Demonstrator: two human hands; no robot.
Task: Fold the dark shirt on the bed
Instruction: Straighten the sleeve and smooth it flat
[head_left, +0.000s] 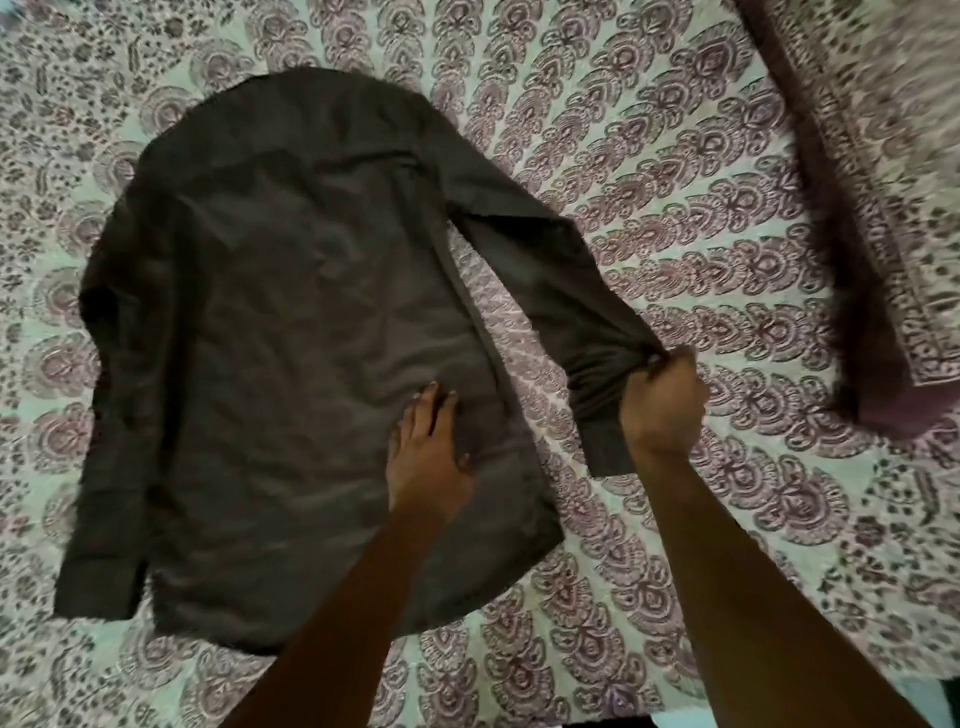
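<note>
While my left hand (428, 457) is pressing flat on the dark long-sleeved cotton shirt (291, 332) mid-bed, my right hand (662, 400) is clenching its right sleeve (566, 312). Next, I judge, I'm folding that sleeve across the back.

The bed (649, 218) is covered by a pale sheet with a purple paisley print. A dark shirt (291, 338) lies flat on it, back up, under the left hand (428, 457). Beyond the right hand (662, 402) lies a pillow (872, 182) in matching print.
</note>
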